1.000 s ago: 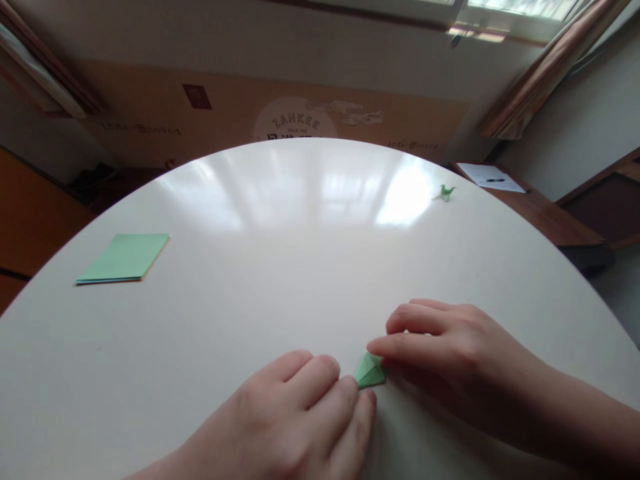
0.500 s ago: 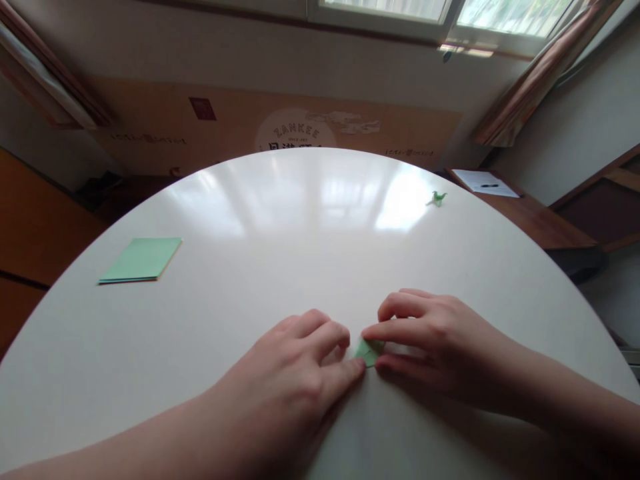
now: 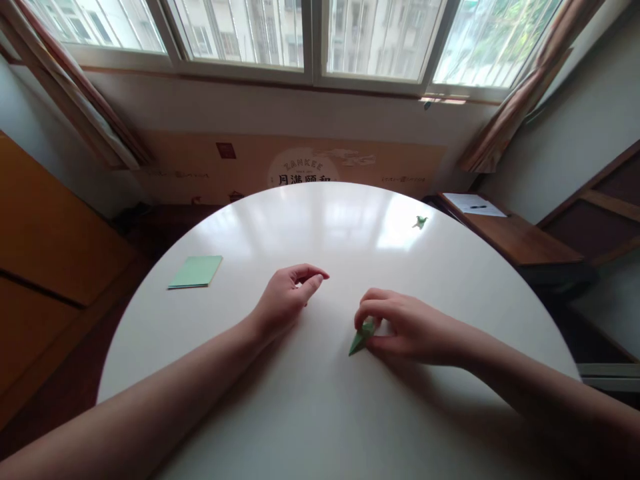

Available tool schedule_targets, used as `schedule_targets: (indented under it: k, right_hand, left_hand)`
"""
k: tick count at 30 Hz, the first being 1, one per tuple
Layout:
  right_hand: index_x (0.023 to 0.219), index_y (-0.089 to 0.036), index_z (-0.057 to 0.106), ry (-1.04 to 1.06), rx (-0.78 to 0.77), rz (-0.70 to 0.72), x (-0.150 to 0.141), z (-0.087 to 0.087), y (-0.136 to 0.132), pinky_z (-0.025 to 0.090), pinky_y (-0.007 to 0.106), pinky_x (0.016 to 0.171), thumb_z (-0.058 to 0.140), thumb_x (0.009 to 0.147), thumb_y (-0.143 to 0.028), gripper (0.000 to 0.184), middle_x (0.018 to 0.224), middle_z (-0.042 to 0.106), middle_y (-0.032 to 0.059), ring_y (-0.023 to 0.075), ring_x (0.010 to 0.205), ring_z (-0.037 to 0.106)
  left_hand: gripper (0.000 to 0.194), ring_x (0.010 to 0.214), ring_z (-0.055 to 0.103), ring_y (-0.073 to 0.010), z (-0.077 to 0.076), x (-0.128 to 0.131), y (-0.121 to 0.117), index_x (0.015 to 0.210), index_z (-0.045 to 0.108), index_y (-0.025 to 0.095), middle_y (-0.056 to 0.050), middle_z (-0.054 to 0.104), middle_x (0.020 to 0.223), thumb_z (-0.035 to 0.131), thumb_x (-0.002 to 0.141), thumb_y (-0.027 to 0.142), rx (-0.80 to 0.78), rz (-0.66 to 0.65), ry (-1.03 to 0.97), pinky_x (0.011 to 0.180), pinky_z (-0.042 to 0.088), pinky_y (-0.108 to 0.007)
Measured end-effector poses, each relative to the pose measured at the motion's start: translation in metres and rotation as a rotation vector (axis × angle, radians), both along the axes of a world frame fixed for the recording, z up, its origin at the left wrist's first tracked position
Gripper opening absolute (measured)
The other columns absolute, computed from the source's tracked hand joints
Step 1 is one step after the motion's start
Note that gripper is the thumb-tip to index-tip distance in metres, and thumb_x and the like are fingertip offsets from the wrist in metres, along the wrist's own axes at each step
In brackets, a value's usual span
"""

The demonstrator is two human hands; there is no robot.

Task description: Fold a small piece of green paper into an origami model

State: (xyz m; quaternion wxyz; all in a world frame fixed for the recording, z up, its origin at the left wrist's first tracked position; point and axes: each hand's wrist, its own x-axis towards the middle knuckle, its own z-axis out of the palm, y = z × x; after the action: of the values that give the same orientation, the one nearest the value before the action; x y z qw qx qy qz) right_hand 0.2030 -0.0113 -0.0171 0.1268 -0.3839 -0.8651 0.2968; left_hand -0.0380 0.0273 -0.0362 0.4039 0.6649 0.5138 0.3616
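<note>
A small folded piece of green origami paper [image 3: 361, 339] is pinched between the thumb and fingers of my right hand [image 3: 400, 323], its pointed end aiming down and left. Part of the paper is hidden behind the fingers. To its left, my left hand [image 3: 290, 293] rests over the table with nothing in it, fingers loosely curved and the thumb apart from them. Both hands are over the white round table [image 3: 280, 413].
A stack of light green square paper [image 3: 197, 271] lies on the table's left side. A small green origami figure [image 3: 420, 221] stands near the far right edge. Beyond that, a wooden side table [image 3: 520, 233] carries white paper [image 3: 463, 201] with a dark pen.
My left hand has let go of the green paper and moved up and left. My right hand now holds the paper, turned into a narrower pointed shape. The camera view has tilted up.
</note>
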Motion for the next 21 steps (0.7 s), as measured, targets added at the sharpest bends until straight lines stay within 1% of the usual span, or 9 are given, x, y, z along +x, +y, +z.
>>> schedule_targets:
  k: [3, 5, 6, 8, 11, 13, 16, 18, 21]
  right_hand:
    - [0.083, -0.020, 0.065, 0.070, -0.054, -0.006, -0.001, -0.001, 0.002, 0.045, 0.027, 0.072, 0.068, 0.074, -0.011, 0.013, 0.091, 0.063, 0.0015, 0.0165, 0.082, 0.058]
    - [0.079, -0.019, 0.064, 0.090, -0.174, -0.007, 0.000, 0.001, 0.002, 0.042, 0.026, 0.065, 0.065, 0.071, -0.007, 0.015, 0.079, 0.061, -0.0008, 0.0145, 0.072, 0.054]
    - [0.078, -0.019, 0.064, 0.134, -0.262, -0.008, 0.001, 0.003, 0.002, 0.041, 0.026, 0.063, 0.064, 0.072, -0.007, 0.013, 0.075, 0.060, -0.0016, 0.0135, 0.067, 0.052]
    - [0.078, -0.017, 0.064, 0.295, -0.388, -0.044, 0.003, 0.009, 0.003, 0.041, 0.027, 0.065, 0.067, 0.071, -0.010, 0.011, 0.077, 0.062, -0.0005, 0.0140, 0.069, 0.053]
    - [0.084, -0.018, 0.061, 0.390, -0.401, -0.114, 0.005, 0.023, 0.007, 0.041, 0.027, 0.062, 0.066, 0.073, -0.015, 0.012, 0.076, 0.061, -0.0002, 0.0145, 0.070, 0.054]
    - [0.092, -0.018, 0.059, 0.428, -0.399, -0.168, 0.005, 0.034, 0.010, 0.041, 0.027, 0.061, 0.065, 0.074, -0.017, 0.019, 0.081, 0.063, 0.0006, 0.0146, 0.071, 0.055]
    - [0.102, -0.018, 0.058, 0.447, -0.392, -0.237, 0.004, 0.050, 0.015, 0.040, 0.026, 0.058, 0.064, 0.073, -0.015, 0.030, 0.083, 0.064, 0.0008, 0.0139, 0.069, 0.054]
    - [0.108, -0.019, 0.057, 0.464, -0.387, -0.264, 0.002, 0.058, 0.016, 0.040, 0.026, 0.057, 0.063, 0.073, -0.014, 0.036, 0.081, 0.064, -0.0001, 0.0135, 0.067, 0.053]
    - [0.118, -0.020, 0.057, 0.544, -0.395, -0.284, -0.001, 0.061, 0.014, 0.041, 0.026, 0.058, 0.064, 0.072, -0.012, 0.046, 0.077, 0.062, -0.0019, 0.0134, 0.067, 0.052]
  left_hand:
    - [0.033, 0.061, 0.052, -0.0138, -0.005, -0.001, 0.005, 0.098, 0.074, 0.015, -0.004, 0.069, 0.083, 0.058, 0.082, 0.039, -0.078, -0.044, 0.005, 0.054, 0.040, -0.024]
    - [0.031, 0.060, 0.052, -0.0137, -0.001, -0.003, 0.009, 0.096, 0.074, 0.014, -0.005, 0.068, 0.081, 0.061, 0.080, 0.038, -0.136, -0.111, 0.029, 0.052, 0.039, -0.023]
    - [0.031, 0.060, 0.052, -0.0137, 0.003, -0.003, 0.011, 0.094, 0.074, 0.014, -0.005, 0.068, 0.078, 0.062, 0.079, 0.038, -0.173, -0.150, 0.042, 0.052, 0.039, -0.023]
    - [0.032, 0.060, 0.054, -0.0148, 0.016, -0.003, 0.016, 0.091, 0.075, 0.014, -0.005, 0.068, 0.076, 0.065, 0.077, 0.040, -0.254, -0.232, 0.073, 0.052, 0.041, -0.024]
    - [0.032, 0.070, 0.062, -0.0198, 0.041, 0.003, 0.019, 0.079, 0.077, 0.013, -0.010, 0.071, 0.079, 0.073, 0.071, 0.044, -0.339, -0.364, 0.116, 0.055, 0.047, -0.026]
    - [0.037, 0.077, 0.063, -0.0216, 0.057, 0.010, 0.016, 0.079, 0.077, 0.014, -0.011, 0.072, 0.085, 0.071, 0.073, 0.050, -0.325, -0.401, 0.105, 0.057, 0.050, -0.027]
    - [0.043, 0.078, 0.061, -0.0205, 0.072, 0.024, 0.008, 0.081, 0.075, 0.014, -0.009, 0.071, 0.085, 0.066, 0.078, 0.056, -0.227, -0.372, 0.058, 0.055, 0.050, -0.025]
    - [0.040, 0.073, 0.060, -0.0189, 0.075, 0.030, 0.002, 0.079, 0.073, 0.014, -0.006, 0.066, 0.075, 0.068, 0.077, 0.053, -0.156, -0.334, 0.030, 0.052, 0.048, -0.024]
    - [0.034, 0.064, 0.056, -0.0152, 0.071, 0.033, -0.005, 0.077, 0.070, 0.014, -0.002, 0.060, 0.066, 0.064, 0.082, 0.047, -0.082, -0.275, -0.020, 0.049, 0.047, -0.022]
